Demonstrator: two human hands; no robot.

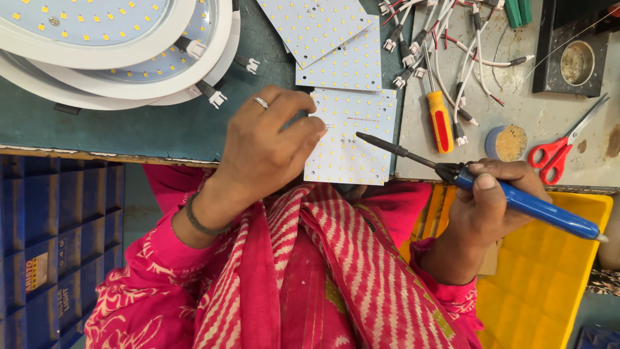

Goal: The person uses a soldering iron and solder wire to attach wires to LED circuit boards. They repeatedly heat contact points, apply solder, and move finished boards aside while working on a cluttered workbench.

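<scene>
A white square LED board [352, 139] dotted with small yellow chips lies at the bench's near edge. My left hand [268, 145], with a ring and a dark bangle, pinches a thin wire against the board's left side. My right hand [484, 207] grips a blue-handled soldering iron [526, 203]. Its dark tip [361, 137] hovers over the middle of the board, close to my left fingertips.
More LED boards [339, 45] lie behind. Round white LED lamp housings [116, 52] are stacked at back left. On the right are white-plug wires [445, 39], an orange-handled screwdriver [440, 119], red scissors [558, 148], a flux tin [507, 142], a blue crate [58, 245] and a yellow crate [549, 271].
</scene>
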